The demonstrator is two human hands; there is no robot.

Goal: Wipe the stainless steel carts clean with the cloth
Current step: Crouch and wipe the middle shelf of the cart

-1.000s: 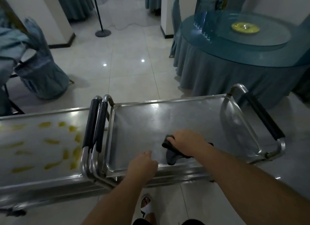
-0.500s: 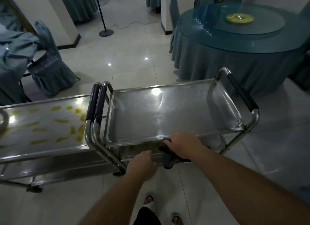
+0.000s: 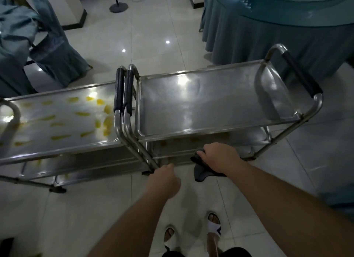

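Two stainless steel carts stand side by side. The right cart (image 3: 214,105) has a bare, shiny top tray, and yellow smears show on its lower shelf. The left cart (image 3: 57,120) has several yellow smears across its top tray. My right hand (image 3: 220,157) grips a dark cloth (image 3: 200,172) in front of the right cart's near edge, below the top tray. My left hand (image 3: 164,180) is curled into a loose fist near the carts' near legs, holding nothing that I can see.
The carts' black-sleeved handles (image 3: 123,92) meet in the middle, and another handle (image 3: 300,74) sits at the far right. A round table with a blue skirt (image 3: 268,30) stands behind. A covered chair (image 3: 51,51) is at the left. My sandalled feet (image 3: 193,230) are on the tiled floor.
My right hand with the cloth has come off the right cart's top tray and dropped below its near edge. The view has pulled back and risen, showing both carts from above.
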